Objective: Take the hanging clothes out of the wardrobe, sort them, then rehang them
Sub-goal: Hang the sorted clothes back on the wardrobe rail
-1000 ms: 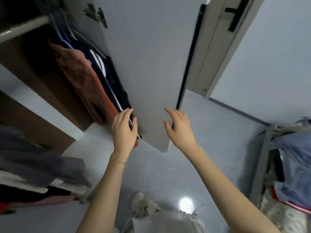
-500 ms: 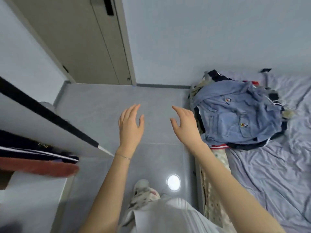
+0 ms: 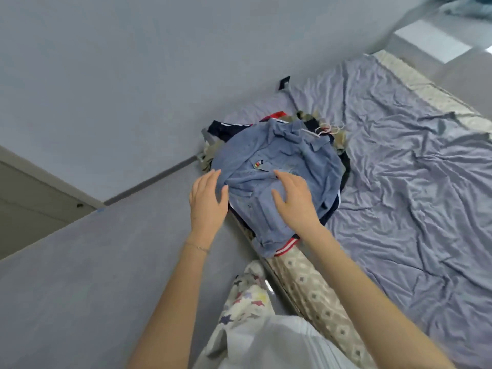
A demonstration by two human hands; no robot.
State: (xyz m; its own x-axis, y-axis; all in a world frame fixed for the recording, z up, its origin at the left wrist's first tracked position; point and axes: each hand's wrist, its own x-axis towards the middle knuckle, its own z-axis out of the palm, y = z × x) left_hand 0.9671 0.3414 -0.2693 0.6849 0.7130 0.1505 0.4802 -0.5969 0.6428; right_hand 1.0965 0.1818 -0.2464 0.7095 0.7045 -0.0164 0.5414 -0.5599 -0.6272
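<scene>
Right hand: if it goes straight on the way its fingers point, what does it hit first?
The blue shirt topping the clothes pile on the bed. The right hand is open, fingers spread over the shirt's front, and nothing lies between. Depth is unclear, so it may already touch.

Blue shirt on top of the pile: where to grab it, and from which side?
Pinch the shoulders either side of the collar, reaching over from the near side, where the left hand and right hand are open at its edge. The blue shirt lies crumpled topmost on the pile, collar at the far end, so lifting there should let it hang free.
</scene>
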